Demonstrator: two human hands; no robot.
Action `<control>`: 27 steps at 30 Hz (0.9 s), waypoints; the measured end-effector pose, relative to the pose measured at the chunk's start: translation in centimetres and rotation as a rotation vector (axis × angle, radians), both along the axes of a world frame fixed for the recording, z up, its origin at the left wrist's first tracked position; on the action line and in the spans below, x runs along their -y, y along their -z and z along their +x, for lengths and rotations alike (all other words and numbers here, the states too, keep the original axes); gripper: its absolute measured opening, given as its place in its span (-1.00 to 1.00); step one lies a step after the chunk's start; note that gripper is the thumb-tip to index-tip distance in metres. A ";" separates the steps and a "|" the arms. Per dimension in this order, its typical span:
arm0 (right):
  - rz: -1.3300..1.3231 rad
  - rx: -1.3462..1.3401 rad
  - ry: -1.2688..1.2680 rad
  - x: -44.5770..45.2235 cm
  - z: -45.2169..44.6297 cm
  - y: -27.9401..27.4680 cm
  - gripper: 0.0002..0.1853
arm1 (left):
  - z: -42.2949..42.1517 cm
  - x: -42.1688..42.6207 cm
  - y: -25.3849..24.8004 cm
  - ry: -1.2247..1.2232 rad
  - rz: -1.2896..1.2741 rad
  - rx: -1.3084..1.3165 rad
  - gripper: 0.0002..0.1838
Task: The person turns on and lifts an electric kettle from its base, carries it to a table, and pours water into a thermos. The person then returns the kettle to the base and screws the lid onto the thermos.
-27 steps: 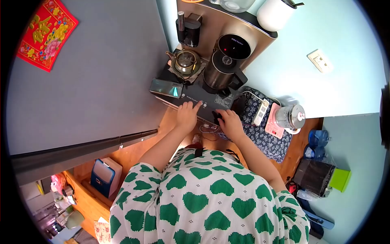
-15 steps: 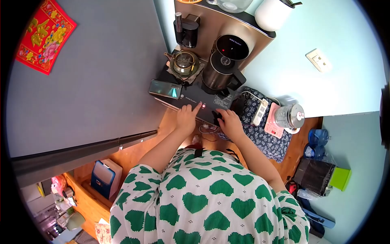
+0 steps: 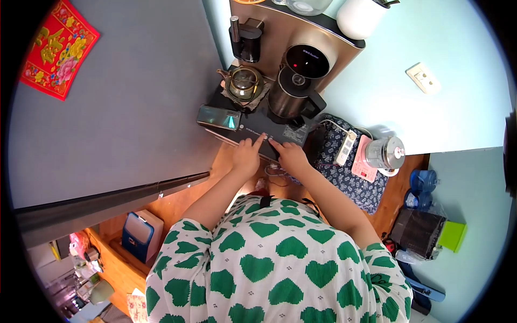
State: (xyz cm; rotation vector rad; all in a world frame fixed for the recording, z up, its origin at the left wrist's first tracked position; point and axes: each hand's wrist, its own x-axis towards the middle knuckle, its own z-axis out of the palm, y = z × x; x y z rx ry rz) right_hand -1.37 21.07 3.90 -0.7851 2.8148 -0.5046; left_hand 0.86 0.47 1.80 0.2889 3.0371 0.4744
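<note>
A bronze and black water dispenser (image 3: 276,33) stands ahead of me, with a dark flat top panel on its base (image 3: 256,123). My left hand (image 3: 247,156) reaches to the panel's front edge, index finger stretched onto its small button area. From the other side, my right hand (image 3: 291,155) points its index finger at the same area, the fingertips close together. Neither hand holds anything. Behind the fingers sit a metal kettle with a black lid (image 3: 287,96) under the round display and a glass teapot (image 3: 243,85) on a cloth. A phone (image 3: 219,117) lies at the panel's left corner.
To the right, a patterned cloth (image 3: 353,192) carries a white power strip (image 3: 346,148) and a pink scale-like base (image 3: 364,168) with a glass jug (image 3: 385,153). A grey panel (image 3: 124,102) rises close on the left. Cables (image 3: 276,170) hang below the base.
My right hand has moved left across the panel, its index finger now stretched to the button area. The red light there no longer shows. My left hand has hardly moved.
</note>
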 end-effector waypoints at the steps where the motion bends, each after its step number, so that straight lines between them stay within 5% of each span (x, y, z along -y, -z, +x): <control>1: 0.038 0.002 -0.007 0.5 -0.1 0.3 -0.28 | 0.2 0.0 -0.1 -0.001 -0.009 -0.006 -0.24; 14: 0.131 0.036 -0.002 1.1 -0.2 0.5 -0.23 | 0.5 0.4 -0.4 -0.003 0.041 -0.034 -0.22; 27: -0.041 -0.003 0.077 -0.4 -0.2 -0.7 -0.28 | -0.1 -0.2 0.2 0.031 -0.007 -0.037 -0.27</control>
